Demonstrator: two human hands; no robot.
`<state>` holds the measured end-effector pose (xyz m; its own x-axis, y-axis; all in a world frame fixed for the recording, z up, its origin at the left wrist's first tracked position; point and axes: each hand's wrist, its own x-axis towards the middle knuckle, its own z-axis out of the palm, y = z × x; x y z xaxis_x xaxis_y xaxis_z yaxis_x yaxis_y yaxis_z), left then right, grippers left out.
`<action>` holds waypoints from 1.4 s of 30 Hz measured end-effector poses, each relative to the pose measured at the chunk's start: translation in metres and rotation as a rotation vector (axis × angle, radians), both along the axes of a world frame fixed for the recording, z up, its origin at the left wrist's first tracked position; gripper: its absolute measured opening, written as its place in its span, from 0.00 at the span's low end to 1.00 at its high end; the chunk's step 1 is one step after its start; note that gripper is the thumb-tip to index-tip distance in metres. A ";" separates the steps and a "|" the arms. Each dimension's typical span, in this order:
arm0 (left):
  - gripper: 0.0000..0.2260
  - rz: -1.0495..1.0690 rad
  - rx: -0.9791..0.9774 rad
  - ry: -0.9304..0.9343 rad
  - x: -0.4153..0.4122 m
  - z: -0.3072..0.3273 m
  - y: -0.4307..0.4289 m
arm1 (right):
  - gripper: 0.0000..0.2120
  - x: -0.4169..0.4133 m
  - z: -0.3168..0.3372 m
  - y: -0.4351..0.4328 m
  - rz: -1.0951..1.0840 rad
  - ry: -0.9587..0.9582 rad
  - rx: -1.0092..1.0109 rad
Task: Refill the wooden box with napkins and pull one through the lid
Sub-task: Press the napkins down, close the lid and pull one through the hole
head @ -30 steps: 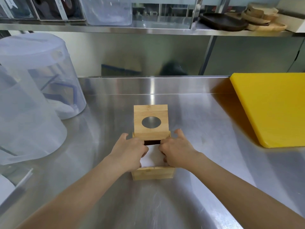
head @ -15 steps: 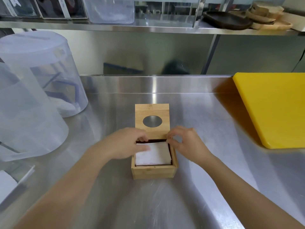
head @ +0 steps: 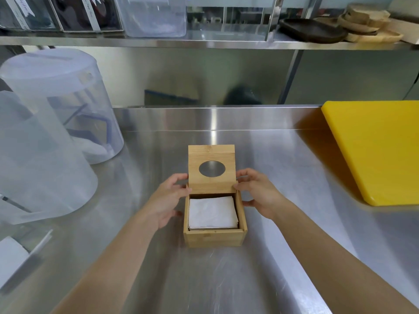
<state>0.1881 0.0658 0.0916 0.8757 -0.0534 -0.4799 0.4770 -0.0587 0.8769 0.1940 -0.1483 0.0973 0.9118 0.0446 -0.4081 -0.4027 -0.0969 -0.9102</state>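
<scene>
Box: the wooden box (head: 214, 237) sits mid-counter on the steel table (head: 226, 279), right in front of the person, top open.
Napkins: a white stack of napkins (head: 212, 211) lies flat inside the box, filling most of it, top sheet a touch rumpled.
Lid: the lid (head: 212, 169) stands tilted up at the back edge, its oval hole showing the steel behind, nothing through it.
Left hand: the left hand (head: 169, 201) is half open, fingers curled; fingertips at the lid's left edge, thumb on its lower left corner, palm beside the box's left wall.
Right hand: the right hand (head: 259, 192) mirrors it, loosely cupped, fingertips on the lid's right edge, thumb lower by the box's right wall. Whether that thumb touches the wood, I can't tell.
Surroundings: yellow cutting board (head: 381, 150) well off to the right, clear plastic containers (head: 56, 123) to the left.
</scene>
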 end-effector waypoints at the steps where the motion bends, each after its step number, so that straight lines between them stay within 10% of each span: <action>1: 0.14 0.010 -0.014 0.002 0.000 -0.001 -0.001 | 0.10 0.000 0.000 0.000 0.011 -0.003 0.013; 19: 0.07 0.281 -0.242 0.035 -0.003 -0.003 -0.001 | 0.10 -0.003 -0.007 -0.003 -0.173 0.193 0.332; 24: 0.46 -0.118 -0.427 0.368 -0.002 -0.001 0.018 | 0.33 -0.005 0.001 -0.010 0.173 0.367 0.333; 31: 0.20 -0.221 -0.485 0.180 -0.015 -0.003 0.014 | 0.17 -0.013 -0.001 -0.018 0.329 0.285 0.376; 42: 0.30 -0.286 0.003 -0.042 -0.032 -0.012 0.000 | 0.29 -0.020 -0.003 -0.020 0.473 0.131 0.165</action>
<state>0.1561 0.0655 0.0799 0.8445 -0.2998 -0.4438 0.4035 -0.1888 0.8953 0.1743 -0.1680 0.0938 0.7181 0.5132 -0.4700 -0.4606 -0.1558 -0.8738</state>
